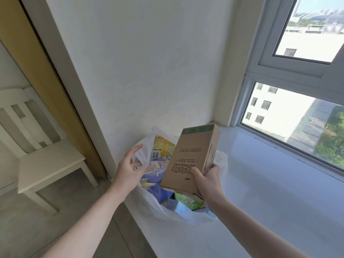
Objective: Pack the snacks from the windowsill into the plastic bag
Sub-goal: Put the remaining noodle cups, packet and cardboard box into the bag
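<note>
Cardboard takes up the middle of my feed: a brown cardboard box (191, 157) printed "smart safety socket", tilted with its far end high and its near end low over the mouth of the plastic bag (186, 216). My right hand (209, 180) grips it by that near end, thumb across the printed face and fingers wrapped underneath. I read that as a hold chosen so the box can slide in lengthwise rather than land flat across the opening. The box hangs above the bag and is not yet in it.

The bag sits on the windowsill (270, 183), tucked into the corner so the wall props up its far side. My left hand (128, 170) is at the bag's left rim, fingers spread and fairly straight against the white film. I judge it is there to hold the mouth wide. I cannot tell whether the thumb pinches the film.

Inside lie a yellow packet (163, 148) at the back, a purple packet (156, 170) just beside my left hand, and a green packet (188, 201) and a light-blue carton (178, 209) near the front, under the box. They crowd the opening, so the box will need a gap between them. With this much inside, I judge the packing is far along.
</note>
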